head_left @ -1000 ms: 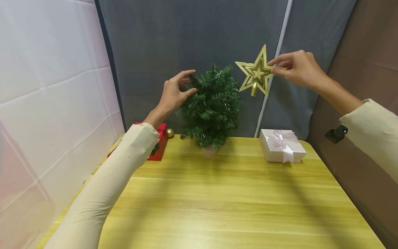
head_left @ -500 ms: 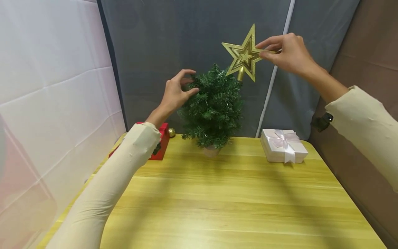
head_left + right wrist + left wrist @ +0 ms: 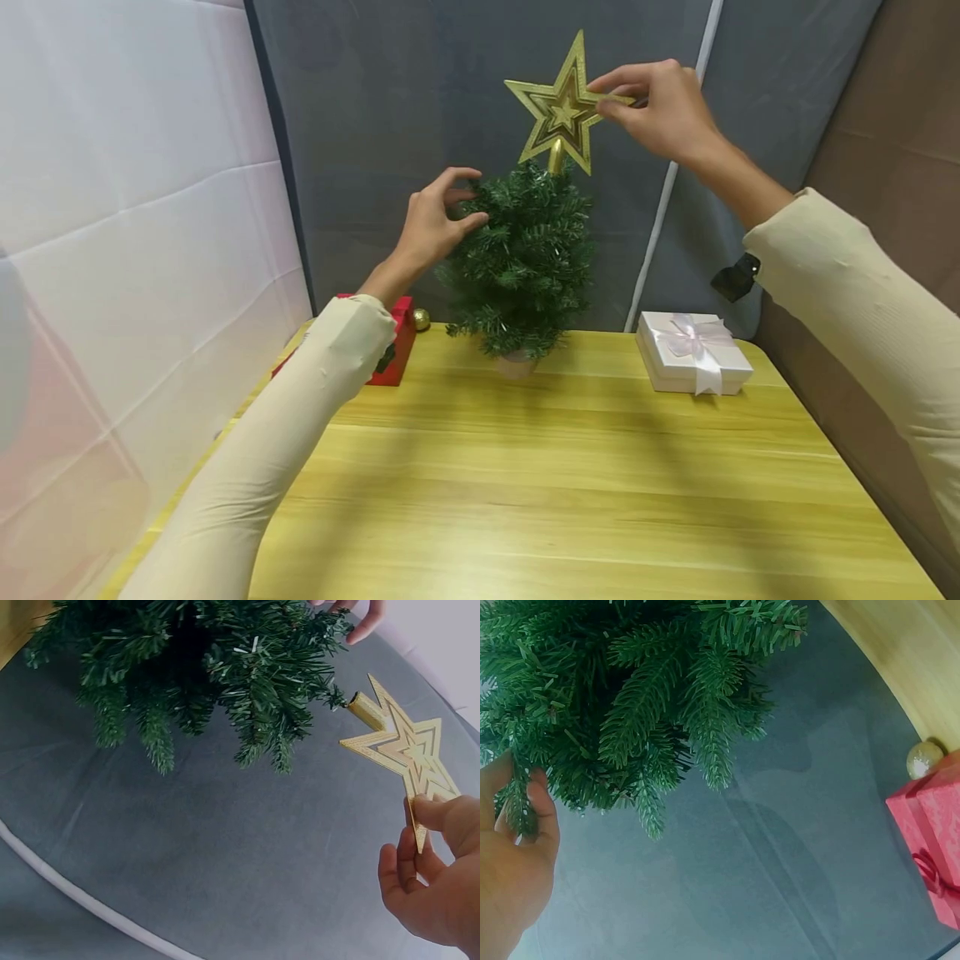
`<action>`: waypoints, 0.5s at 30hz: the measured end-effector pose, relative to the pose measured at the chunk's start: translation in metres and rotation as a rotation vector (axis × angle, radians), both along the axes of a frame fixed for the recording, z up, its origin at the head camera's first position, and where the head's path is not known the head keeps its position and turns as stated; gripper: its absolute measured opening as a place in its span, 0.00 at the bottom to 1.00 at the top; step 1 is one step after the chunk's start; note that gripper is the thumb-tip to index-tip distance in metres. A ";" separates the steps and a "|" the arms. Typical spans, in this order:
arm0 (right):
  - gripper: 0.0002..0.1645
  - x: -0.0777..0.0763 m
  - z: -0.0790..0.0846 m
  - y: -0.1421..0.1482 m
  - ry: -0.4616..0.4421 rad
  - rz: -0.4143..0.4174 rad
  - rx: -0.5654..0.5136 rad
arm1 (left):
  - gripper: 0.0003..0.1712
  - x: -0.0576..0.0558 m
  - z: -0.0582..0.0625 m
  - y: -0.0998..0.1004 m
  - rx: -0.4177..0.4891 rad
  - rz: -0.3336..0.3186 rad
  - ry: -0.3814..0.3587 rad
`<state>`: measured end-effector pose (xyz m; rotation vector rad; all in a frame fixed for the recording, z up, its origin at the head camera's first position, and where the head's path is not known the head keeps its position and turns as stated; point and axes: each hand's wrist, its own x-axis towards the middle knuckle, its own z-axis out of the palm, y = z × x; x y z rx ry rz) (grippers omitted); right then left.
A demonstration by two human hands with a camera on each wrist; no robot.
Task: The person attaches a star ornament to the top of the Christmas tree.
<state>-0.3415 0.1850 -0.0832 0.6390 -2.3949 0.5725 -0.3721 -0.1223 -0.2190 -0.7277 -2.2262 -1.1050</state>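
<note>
My right hand (image 3: 667, 112) pinches one point of a gold star tree topper (image 3: 564, 112) between thumb and fingers. The star stands upright at the top of a small green artificial Christmas tree (image 3: 517, 258). In the right wrist view, the star's hollow gold socket (image 3: 366, 712) faces the end of the top sprig, very close to it; whether it touches is unclear. My left hand (image 3: 433, 221) is at the tree's upper left side. The left wrist view has its thumb and fingers curled around a branch tip (image 3: 521, 799). The tree's pale pot (image 3: 516, 364) rests on the table.
A white gift box (image 3: 693, 350) with a pale ribbon stands at the table's back right. Behind my left forearm are a red gift box (image 3: 403, 337), partly hidden, and a gold ball (image 3: 422, 320). Grey cloth (image 3: 390, 100) hangs behind the wooden table (image 3: 525, 483).
My right hand has carried the star up and to the left, from beside the tree to its top. The left hand has stayed at the tree's left side.
</note>
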 end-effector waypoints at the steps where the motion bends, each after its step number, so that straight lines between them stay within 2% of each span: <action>1: 0.20 -0.002 0.001 -0.002 0.000 0.003 -0.004 | 0.32 0.000 0.000 0.000 -0.003 0.004 0.000; 7: 0.19 -0.013 0.001 -0.013 0.011 0.024 -0.069 | 0.32 0.001 -0.002 0.001 -0.008 0.011 0.007; 15: 0.19 -0.025 -0.003 -0.024 0.012 0.013 -0.144 | 0.32 0.005 -0.004 0.001 0.008 -0.005 -0.001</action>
